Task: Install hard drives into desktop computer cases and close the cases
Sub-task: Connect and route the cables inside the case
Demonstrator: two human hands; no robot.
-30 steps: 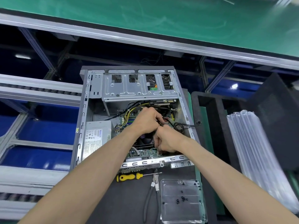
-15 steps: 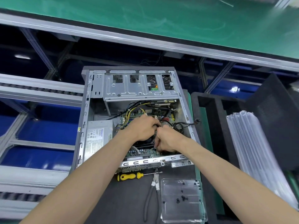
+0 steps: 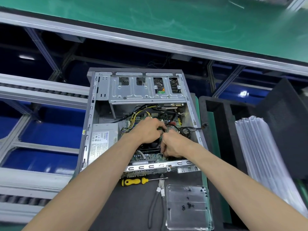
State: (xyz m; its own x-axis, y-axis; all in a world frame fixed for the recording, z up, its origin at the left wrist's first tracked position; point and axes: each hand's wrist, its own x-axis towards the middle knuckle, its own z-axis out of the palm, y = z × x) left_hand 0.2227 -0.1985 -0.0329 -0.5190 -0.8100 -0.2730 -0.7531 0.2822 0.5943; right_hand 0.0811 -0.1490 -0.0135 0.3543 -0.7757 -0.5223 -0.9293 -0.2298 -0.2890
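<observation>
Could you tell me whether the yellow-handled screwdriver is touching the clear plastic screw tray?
Apart. The head view shows the screwdriver lying left of the tray, with dark mat plainly visible between its tip and the tray's edge.

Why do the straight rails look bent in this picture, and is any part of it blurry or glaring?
Head view: the wide-angle lens bows the aluminium rail and slants the computer case. The stacked plastic sleeves at the right edge are smeared. A light glares off the blue surface. The left hand and right hand are fairly sharp.
</observation>
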